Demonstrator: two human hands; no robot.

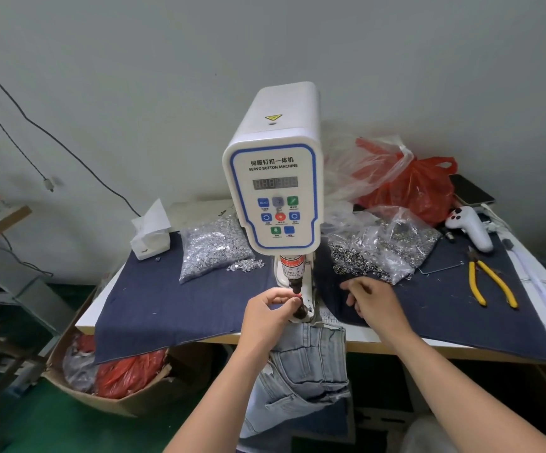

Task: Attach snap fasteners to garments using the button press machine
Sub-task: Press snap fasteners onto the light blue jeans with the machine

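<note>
Item: button press machine, on counter.
Left hand: fingers pinching at the die under the head; fastener too small to tell.
Right hand: just right of the die, fingers loosely curled, holding nothing.
Garment: jeans hanging below the machine.
Risk: fingertips crushed if the press cycles; a misseated snap would set crooked.

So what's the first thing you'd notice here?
The tall white servo button machine with coloured buttons, in the middle of the table. The left hand pinches something tiny under its press, above hanging light-blue jeans. Shiny bags of snap fasteners lie on both sides.
</note>
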